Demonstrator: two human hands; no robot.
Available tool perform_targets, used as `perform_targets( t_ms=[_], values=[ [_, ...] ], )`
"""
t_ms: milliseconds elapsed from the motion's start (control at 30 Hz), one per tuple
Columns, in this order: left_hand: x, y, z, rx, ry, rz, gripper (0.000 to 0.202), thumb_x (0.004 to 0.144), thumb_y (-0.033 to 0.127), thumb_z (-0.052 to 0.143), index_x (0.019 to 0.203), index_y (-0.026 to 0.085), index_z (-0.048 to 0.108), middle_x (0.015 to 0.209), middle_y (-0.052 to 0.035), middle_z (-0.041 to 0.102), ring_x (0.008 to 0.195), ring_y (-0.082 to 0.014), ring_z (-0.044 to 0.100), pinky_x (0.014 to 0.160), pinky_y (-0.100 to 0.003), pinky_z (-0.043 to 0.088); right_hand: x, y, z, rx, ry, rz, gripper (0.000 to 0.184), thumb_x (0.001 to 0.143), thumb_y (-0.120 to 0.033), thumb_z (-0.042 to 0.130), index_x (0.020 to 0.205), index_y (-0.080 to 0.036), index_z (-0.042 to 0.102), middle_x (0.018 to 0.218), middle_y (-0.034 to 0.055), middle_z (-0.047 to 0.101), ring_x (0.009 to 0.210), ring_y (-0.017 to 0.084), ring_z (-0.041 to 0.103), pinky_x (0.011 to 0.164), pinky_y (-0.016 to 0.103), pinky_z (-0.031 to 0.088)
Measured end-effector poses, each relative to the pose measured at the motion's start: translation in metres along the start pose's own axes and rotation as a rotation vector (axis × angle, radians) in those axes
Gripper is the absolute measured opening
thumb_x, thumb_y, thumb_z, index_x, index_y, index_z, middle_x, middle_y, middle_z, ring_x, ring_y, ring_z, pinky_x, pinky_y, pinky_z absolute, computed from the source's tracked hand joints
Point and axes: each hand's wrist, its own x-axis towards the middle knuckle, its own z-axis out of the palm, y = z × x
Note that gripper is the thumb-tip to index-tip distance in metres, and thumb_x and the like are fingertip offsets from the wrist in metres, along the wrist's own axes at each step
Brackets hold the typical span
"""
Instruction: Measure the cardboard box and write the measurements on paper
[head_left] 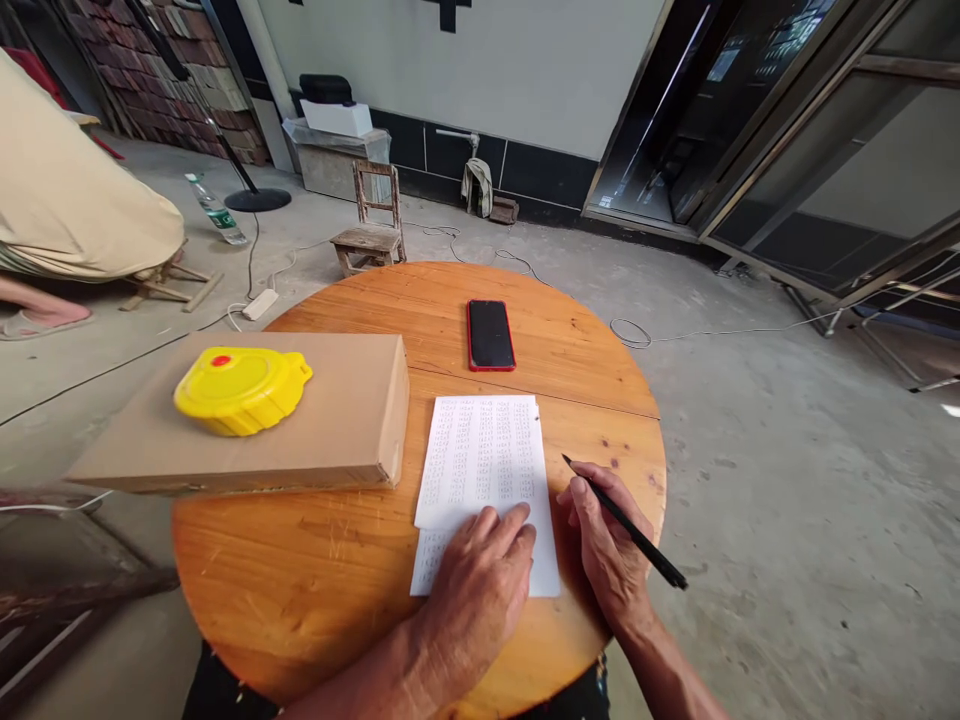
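A white sheet of paper (484, 455) with columns of small handwriting lies on the round table. Below it shows the edge of a second written sheet (425, 562), partly covered. My left hand (484, 565) rests on the lower part of the papers, palm down with fingers slightly bent, and holds nothing. To the right of the paper, my right hand (611, 540) grips a black pen (637, 537) between thumb and fingers. The pen's tip points up and left, apart from the sheet.
A black phone with a red case (491, 335) lies beyond the paper on the wooden table (337, 620). At left, a cardboard box (337, 440) carries a yellow tape-measure-shaped case (244, 390). A small wooden chair (371, 235) stands behind the table; a person's foot (45, 310) shows at far left.
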Motion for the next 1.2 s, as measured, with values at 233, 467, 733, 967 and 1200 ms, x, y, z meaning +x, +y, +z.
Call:
perform_targets(
  t_ms=[233, 467, 733, 967, 1200],
  values=[
    [-0.012, 0.008, -0.017, 0.103, -0.039, 0.007, 0.035, 0.082, 0.005, 0.053, 0.114, 0.018, 0.061, 0.131, -0.0121, 0.062, 0.094, -0.0264, 0.067, 0.08, -0.044, 0.061, 0.006, -0.012, -0.014, -0.002, -0.021, 0.004, 0.022, 0.096, -0.04, 0.058, 0.105, -0.023, 0.069, 0.09, 0.0043, 0.071, 0.073, 0.019, 0.067, 0.072, 0.034, 0.056],
    [-0.062, -0.025, -0.025, 0.188, 0.149, -0.034, 0.037, 0.088, 0.011, 0.051, 0.122, 0.019, 0.062, 0.145, -0.013, 0.054, 0.128, -0.0339, 0.052, 0.096, -0.053, 0.054, -0.028, -0.006, -0.038, -0.272, -0.171, -0.269, 0.017, 0.1, -0.027, 0.052, 0.108, -0.025, 0.067, 0.105, 0.0064, 0.074, 0.095, 0.023, 0.071, 0.084, 0.036, 0.056],
    [-0.074, -0.03, -0.017, 0.136, 0.195, -0.081, 0.036, 0.089, 0.016, 0.051, 0.122, 0.021, 0.065, 0.14, -0.0078, 0.06, 0.131, -0.0292, 0.05, 0.103, -0.052, 0.047, -0.044, 0.004, -0.043, -0.564, -0.191, -0.508, 0.025, 0.101, -0.022, 0.047, 0.12, -0.022, 0.063, 0.111, 0.0102, 0.075, 0.098, 0.026, 0.071, 0.082, 0.04, 0.056],
    [-0.074, -0.031, -0.017, 0.169, 0.181, -0.06, 0.038, 0.09, 0.017, 0.053, 0.126, 0.021, 0.063, 0.142, -0.007, 0.058, 0.134, -0.0285, 0.046, 0.106, -0.049, 0.042, 0.03, -0.034, 0.003, -0.885, -0.471, -0.749, 0.042, 0.099, -0.006, 0.04, 0.137, -0.013, 0.054, 0.138, 0.0175, 0.061, 0.133, 0.034, 0.051, 0.099, 0.049, 0.047],
    [-0.075, -0.034, -0.019, 0.177, 0.138, -0.07, 0.045, 0.083, 0.015, 0.058, 0.127, 0.021, 0.061, 0.144, -0.007, 0.057, 0.137, -0.0283, 0.044, 0.109, -0.047, 0.04, 0.04, -0.032, 0.021, -0.93, -0.541, -0.715, 0.05, 0.09, 0.003, 0.042, 0.132, -0.015, 0.061, 0.14, 0.0192, 0.059, 0.13, 0.036, 0.053, 0.098, 0.052, 0.047]
  ],
)
